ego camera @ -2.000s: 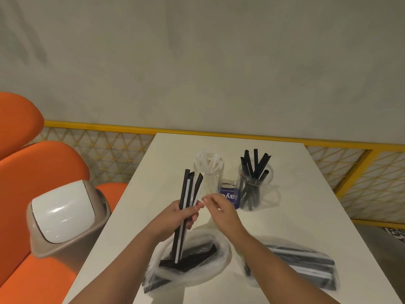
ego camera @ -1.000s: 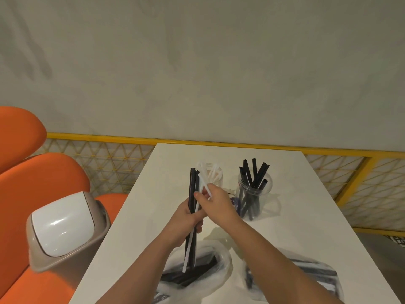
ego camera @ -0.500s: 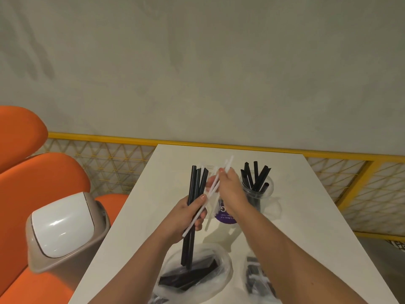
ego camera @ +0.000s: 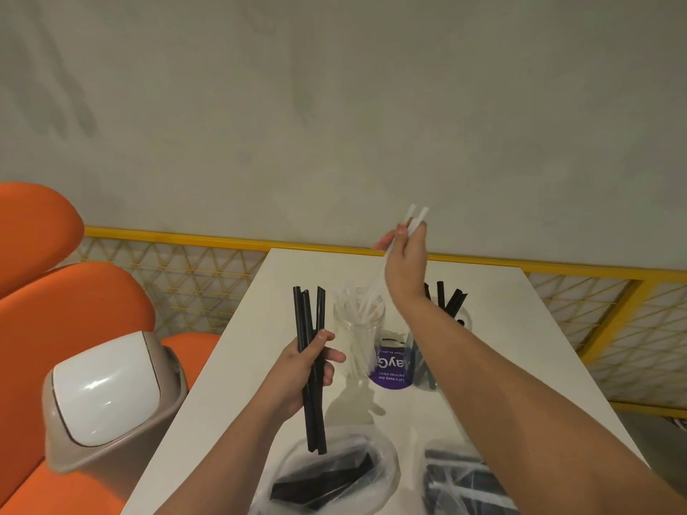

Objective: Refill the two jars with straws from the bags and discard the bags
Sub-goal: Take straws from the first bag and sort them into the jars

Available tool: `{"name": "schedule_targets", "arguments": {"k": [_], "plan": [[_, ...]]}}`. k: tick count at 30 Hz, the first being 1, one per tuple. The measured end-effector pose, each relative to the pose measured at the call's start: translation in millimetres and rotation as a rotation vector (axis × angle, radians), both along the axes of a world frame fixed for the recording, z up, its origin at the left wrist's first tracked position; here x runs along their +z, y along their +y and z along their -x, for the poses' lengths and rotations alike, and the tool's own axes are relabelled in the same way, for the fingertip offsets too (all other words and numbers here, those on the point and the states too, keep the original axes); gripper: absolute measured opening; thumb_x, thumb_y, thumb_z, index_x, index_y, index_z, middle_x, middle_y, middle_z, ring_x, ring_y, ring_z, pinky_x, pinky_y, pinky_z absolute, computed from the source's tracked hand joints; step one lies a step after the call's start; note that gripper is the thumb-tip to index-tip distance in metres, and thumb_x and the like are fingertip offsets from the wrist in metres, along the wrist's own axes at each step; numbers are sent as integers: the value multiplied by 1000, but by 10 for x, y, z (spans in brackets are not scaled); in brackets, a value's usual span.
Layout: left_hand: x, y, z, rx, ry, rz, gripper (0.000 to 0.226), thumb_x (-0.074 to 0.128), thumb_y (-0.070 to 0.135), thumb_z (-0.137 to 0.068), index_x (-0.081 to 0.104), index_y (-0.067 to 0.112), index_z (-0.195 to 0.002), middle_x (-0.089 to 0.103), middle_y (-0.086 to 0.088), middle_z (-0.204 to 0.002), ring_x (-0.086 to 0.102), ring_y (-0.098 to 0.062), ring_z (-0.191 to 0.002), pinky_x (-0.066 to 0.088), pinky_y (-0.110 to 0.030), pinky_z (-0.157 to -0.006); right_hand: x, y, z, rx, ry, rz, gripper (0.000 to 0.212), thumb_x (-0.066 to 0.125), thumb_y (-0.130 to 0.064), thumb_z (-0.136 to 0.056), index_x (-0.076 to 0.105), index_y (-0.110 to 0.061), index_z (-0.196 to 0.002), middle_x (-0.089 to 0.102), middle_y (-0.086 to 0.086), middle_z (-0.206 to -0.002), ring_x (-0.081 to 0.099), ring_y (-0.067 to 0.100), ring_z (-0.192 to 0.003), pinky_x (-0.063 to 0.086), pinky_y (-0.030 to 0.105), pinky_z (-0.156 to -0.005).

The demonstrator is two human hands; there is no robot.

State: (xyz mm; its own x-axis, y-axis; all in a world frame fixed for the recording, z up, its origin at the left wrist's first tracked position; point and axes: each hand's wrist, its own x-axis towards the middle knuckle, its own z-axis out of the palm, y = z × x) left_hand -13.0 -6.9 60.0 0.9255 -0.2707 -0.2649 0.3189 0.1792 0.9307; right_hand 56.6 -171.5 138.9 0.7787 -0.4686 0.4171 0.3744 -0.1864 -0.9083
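Note:
My left hand (ego camera: 305,369) grips a bundle of black straws (ego camera: 310,366) upright above an open clear bag (ego camera: 334,473) that holds more black straws. My right hand (ego camera: 405,262) is raised over the clear jar of white straws (ego camera: 358,328) and pinches two white straws (ego camera: 412,217), whose lower ends reach down into the jar's mouth. My right forearm partly hides the jar of black straws (ego camera: 446,328) behind it. A second clear bag (ego camera: 457,481), with black and white straws inside, lies at the front right.
The white table (ego camera: 520,366) runs back to a yellow mesh railing (ego camera: 186,262). A beige bin with a white swing lid (ego camera: 107,395) stands at the table's left, in front of orange seats (ego camera: 74,310). A purple card (ego camera: 390,366) stands between the jars.
My right hand drew the white straws out of the bundle in my left hand and lifted them up and right over the clear jar. The left hand kept the black straws.

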Motion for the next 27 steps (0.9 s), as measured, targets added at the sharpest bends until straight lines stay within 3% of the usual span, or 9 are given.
{"name": "schedule_targets", "arguments": {"k": [2, 4, 8, 12, 15, 17, 20, 23, 27], "plan": [[4, -13, 9, 4, 5, 12, 28, 43, 33, -97, 53, 7, -104, 67, -10, -70, 44, -14, -42, 41, -23, -47, -184, 44, -21, 48, 95, 71, 18, 27, -18, -102, 42, -7, -103, 59, 0, -77, 54, -9, -67, 38, -2, -63], [11, -25, 20, 10, 20, 26, 31, 40, 33, -99, 50, 5, -104, 64, -10, -67, 40, -13, -39, 37, -22, -43, -361, 54, -45, 108, 240, 147, 24, 29, -19, -102, 44, -2, -109, 60, 3, -92, 55, 0, -82, 38, 2, -66], [23, -23, 34, -29, 19, 32, 22, 40, 30, -100, 47, 9, -97, 63, -9, -66, 37, -12, -39, 35, -21, -41, -614, 7, -93, 147, 444, 458, 26, 34, -20, -101, 46, -5, -119, 56, 10, -115, 54, 20, -108, 42, 22, -80], [25, -46, 41, -16, 3, 39, 21, 39, 30, -100, 46, 10, -101, 62, -10, -66, 37, -12, -39, 35, -21, -43, -522, 14, 16, 27, 337, 550, 46, 45, -20, -97, 32, -10, -139, 38, 10, -137, 37, 21, -127, 34, 28, -103], [39, -96, 43, 7, -11, 47, 23, 39, 30, -100, 46, 10, -106, 63, -10, -66, 37, -12, -39, 35, -23, -45, -375, 133, 230, 28, 187, 384, 43, 49, -29, -95, 40, -11, -133, 50, 8, -119, 47, 16, -110, 41, 26, -93], [66, -143, 58, 4, -22, 63, 23, 38, 30, -101, 46, 10, -105, 63, -10, -65, 38, -13, -39, 35, -23, -45, -335, 240, 364, 191, 329, 312, 42, 54, -39, -91, 46, -16, -125, 56, 4, -106, 53, 14, -98, 45, 27, -87], [118, -210, 96, -34, -66, 33, 27, 35, 31, -101, 52, 11, -104, 65, -10, -67, 42, -15, -41, 37, -25, -48, -350, 327, 502, 437, 651, 157, 38, 58, -42, -88, 56, -14, -114, 63, 5, -104, 59, 17, -97, 48, 31, -89], [154, -258, 140, -82, -102, 24, 30, 32, 32, -101, 56, 14, -107, 67, -10, -69, 50, -17, -45, 43, -24, -49, -326, 307, 558, 524, 717, 48, 25, 56, -33, -91, 66, -10, -93, 67, 8, -83, 64, 21, -83, 50, 31, -81], [152, -307, 163, -60, -50, 55, 40, 36, 36, -100, 60, 6, -107, 70, -16, -77, 66, -23, -61, 54, -29, -57, -264, 289, 620, 475, 748, 5, 20, 55, -31, -92, 63, -13, -86, 68, 10, -86, 66, 24, -86, 52, 32, -76]]}}
